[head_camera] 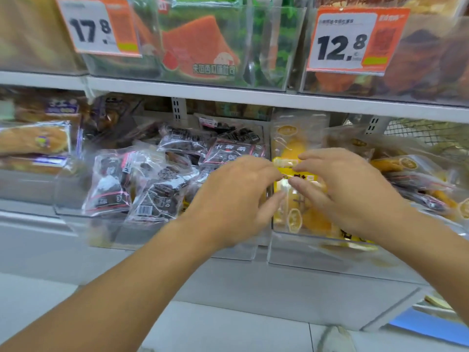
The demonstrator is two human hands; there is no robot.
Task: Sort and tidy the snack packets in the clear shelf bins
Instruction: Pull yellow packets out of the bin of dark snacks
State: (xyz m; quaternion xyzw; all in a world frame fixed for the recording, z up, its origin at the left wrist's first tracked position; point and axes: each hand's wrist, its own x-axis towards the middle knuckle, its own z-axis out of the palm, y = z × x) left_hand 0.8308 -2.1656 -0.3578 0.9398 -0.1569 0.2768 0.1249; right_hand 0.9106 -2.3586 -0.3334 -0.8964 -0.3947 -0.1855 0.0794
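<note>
Both hands up at the lower shelf, working the seam between two bins. My left hand (236, 199) is curled, fingers bent toward a clear packet with yellow label and yellow-orange pieces inside (295, 174); my right hand (340, 191) comes in from the other side, fingers half spread, tips right at the same packet. Frame is motion-blurred, so I cannot tell whether either hand has it pinched or is only touching it. No firm grasp visible.

That yellow packet stands upright at the left end of the clear plastic bin on the right (317, 250), just beside the divider.

Status, as I judge it:
- Clear plastic bin on the left (73, 199): dark brown snack packets with black-and-red labels (162, 199) lying at all angles, some face down with barcode showing. Not tidied.
- Right bin: yellow packets at front, but further right more of them lie tilted with dark-labelled packets (416, 181) among them. Looks like mixed stock, still needs sorting.
- Upper shelf bins with the orange-and-white price tags (355, 39) look untouched; contents too blurred to judge.

Early stage. Most of the work is left: seat this yellow packet, pull the dark ones out of the right bin, face up the left bin.
</note>
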